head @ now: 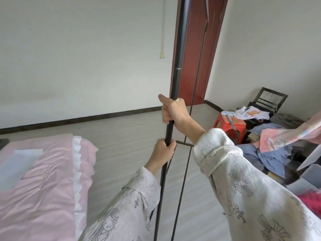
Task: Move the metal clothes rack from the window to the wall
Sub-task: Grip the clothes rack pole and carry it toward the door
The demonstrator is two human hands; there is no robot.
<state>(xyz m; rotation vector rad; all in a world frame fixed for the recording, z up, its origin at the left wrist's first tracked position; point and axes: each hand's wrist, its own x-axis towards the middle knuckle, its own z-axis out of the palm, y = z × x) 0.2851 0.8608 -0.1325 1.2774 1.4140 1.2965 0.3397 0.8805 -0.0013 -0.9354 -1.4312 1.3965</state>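
The metal clothes rack [177,70] is black; its thick upright pole runs from the top of the view down past the bottom edge, with a thinner rod and a short crossbar to its right. My right hand [173,110] is closed around the pole at mid-height, thumb up. My left hand [163,152] grips the same pole just below it. Both arms wear pale patterned sleeves. The rack's top and feet are out of view. The white wall [86,58] stands ahead beyond the pale floor.
A bed with pink bedding [43,180] fills the lower left. A red-brown door [199,49] stands behind the pole. At right are a red plastic stool [231,126], a dark chair [271,101] and a heap of clothes [271,153]. Hanging pink fabric [304,134] intrudes from the right edge.
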